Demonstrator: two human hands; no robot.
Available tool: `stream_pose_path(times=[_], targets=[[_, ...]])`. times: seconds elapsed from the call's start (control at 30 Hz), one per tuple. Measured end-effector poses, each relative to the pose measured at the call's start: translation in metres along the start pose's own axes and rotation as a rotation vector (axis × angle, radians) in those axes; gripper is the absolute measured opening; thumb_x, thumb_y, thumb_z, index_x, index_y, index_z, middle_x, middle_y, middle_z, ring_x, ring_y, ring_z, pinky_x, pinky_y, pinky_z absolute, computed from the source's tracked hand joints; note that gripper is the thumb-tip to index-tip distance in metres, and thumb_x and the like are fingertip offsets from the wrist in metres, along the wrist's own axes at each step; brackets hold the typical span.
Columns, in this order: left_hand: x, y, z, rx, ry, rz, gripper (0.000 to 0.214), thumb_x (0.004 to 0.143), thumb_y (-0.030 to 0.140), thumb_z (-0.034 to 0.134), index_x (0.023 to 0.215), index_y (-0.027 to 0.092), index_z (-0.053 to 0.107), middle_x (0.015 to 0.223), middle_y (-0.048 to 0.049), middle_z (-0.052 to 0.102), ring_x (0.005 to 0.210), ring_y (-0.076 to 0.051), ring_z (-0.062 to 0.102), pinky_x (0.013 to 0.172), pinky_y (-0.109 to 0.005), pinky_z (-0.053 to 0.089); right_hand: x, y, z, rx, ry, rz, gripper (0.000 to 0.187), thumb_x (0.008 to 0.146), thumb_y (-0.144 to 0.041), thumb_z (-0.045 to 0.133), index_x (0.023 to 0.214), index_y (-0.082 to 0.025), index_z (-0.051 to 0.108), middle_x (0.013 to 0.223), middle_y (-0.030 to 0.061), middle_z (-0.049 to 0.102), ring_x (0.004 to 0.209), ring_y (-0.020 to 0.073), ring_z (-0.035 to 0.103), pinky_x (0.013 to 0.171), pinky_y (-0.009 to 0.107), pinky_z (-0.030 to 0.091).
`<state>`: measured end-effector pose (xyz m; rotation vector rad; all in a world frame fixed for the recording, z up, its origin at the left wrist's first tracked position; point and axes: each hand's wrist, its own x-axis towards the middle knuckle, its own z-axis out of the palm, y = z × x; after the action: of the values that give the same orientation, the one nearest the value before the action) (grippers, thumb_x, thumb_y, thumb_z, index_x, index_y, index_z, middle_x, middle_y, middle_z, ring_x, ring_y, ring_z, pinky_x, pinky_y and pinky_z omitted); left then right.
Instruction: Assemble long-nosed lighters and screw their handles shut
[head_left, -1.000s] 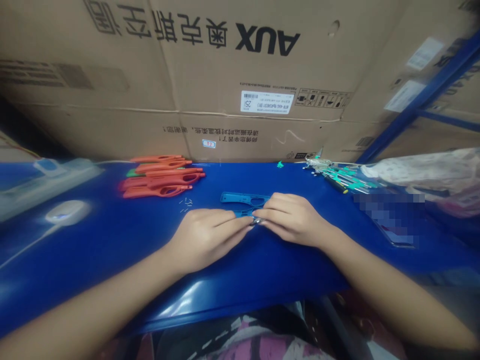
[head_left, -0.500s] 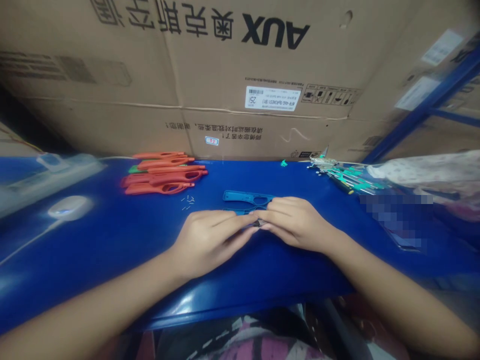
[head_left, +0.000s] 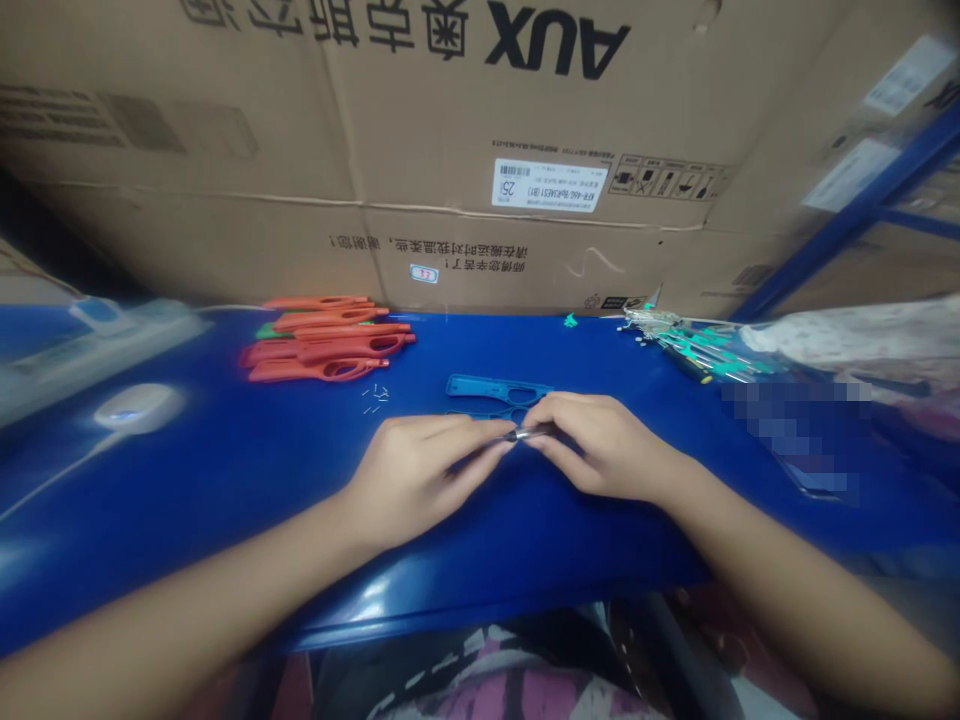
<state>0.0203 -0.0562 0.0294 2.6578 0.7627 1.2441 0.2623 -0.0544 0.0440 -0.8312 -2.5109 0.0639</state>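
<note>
Between my two hands, over the middle of the blue table, is a thin black and silver rod-like piece (head_left: 518, 435). My left hand (head_left: 427, 475) pinches its left end between thumb and fingers. From the other side, my right hand (head_left: 596, 445) is closed on the right end, its fingertips almost meeting the left ones. Most of the piece is hidden by the fingers, so its kind is unclear. Just beyond the hands lies a blue plastic casing half (head_left: 487, 388) with an oval opening. A second blue casing half (head_left: 495, 413) is partly covered by the hands.
Several orange lighter-shaped casings (head_left: 330, 345) are stacked at the back left, with small metal pins (head_left: 376, 398) near them. Green and silver rods (head_left: 697, 350) lie at the back right. A white round device (head_left: 139, 408) with a cable is at left. A large cardboard box (head_left: 420, 130) stands behind.
The fingertips have parted slightly, so more of the black and silver piece shows between them. The view has tilted a little; the casings on the table lie as before.
</note>
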Motion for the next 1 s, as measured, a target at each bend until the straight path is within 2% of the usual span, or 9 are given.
stream_pose_path(times=[0.17, 0.33, 0.5, 0.77, 1.0], targets=[[-0.0003, -0.0006, 0.0009, 0.004, -0.007, 0.003, 0.018, 0.093, 0.019, 0.065, 0.110, 0.017, 0.071, 0.084, -0.0004, 0.077, 0.069, -0.012, 0.071, 0.064, -0.022, 0.053, 0.0029, 0.0024, -0.0009, -0.081, -0.013, -0.109, 0.021, 0.103, -0.024, 0.044, 0.106, -0.015, 0.063, 0.091, 0.0056, 0.071, 0.080, 0.0171, 0.064, 0.070, 0.028, 0.049], [-0.0001, -0.0005, 0.0012, -0.050, 0.002, -0.015, 0.016, 0.092, 0.019, 0.068, 0.107, 0.018, 0.073, 0.089, 0.0004, 0.078, 0.072, -0.011, 0.072, 0.068, -0.020, 0.054, 0.0037, 0.0024, -0.0022, -0.161, 0.001, -0.116, 0.024, 0.103, -0.028, 0.045, 0.104, -0.016, 0.065, 0.083, 0.0044, 0.067, 0.075, 0.0160, 0.061, 0.064, 0.026, 0.044], [0.0015, 0.0009, 0.0000, -0.141, 0.025, -0.094, 0.014, 0.090, 0.019, 0.071, 0.102, 0.018, 0.076, 0.096, 0.0000, 0.079, 0.079, -0.011, 0.074, 0.076, -0.017, 0.056, 0.0028, 0.0032, -0.0018, -0.154, 0.060, -0.138, 0.020, 0.102, -0.026, 0.049, 0.104, -0.015, 0.065, 0.084, 0.0048, 0.068, 0.075, 0.0157, 0.059, 0.065, 0.027, 0.043], [0.0042, 0.0021, 0.0012, -0.224, 0.022, -0.179, 0.009, 0.086, 0.019, 0.074, 0.095, 0.017, 0.077, 0.092, 0.0005, 0.080, 0.079, -0.010, 0.075, 0.075, -0.015, 0.055, 0.0017, 0.0048, -0.0024, -0.178, 0.087, -0.167, 0.016, 0.098, -0.024, 0.056, 0.103, -0.013, 0.067, 0.084, 0.0057, 0.068, 0.073, 0.0172, 0.056, 0.065, 0.029, 0.044], [0.0031, 0.0017, 0.0010, -0.266, -0.031, -0.231, 0.007, 0.087, 0.020, 0.073, 0.092, 0.018, 0.077, 0.089, 0.0008, 0.080, 0.076, -0.011, 0.074, 0.068, -0.017, 0.054, -0.0007, 0.0046, 0.0013, -0.147, 0.087, -0.159, 0.017, 0.098, -0.024, 0.056, 0.103, -0.012, 0.067, 0.088, 0.0068, 0.070, 0.077, 0.0173, 0.061, 0.068, 0.028, 0.047]])
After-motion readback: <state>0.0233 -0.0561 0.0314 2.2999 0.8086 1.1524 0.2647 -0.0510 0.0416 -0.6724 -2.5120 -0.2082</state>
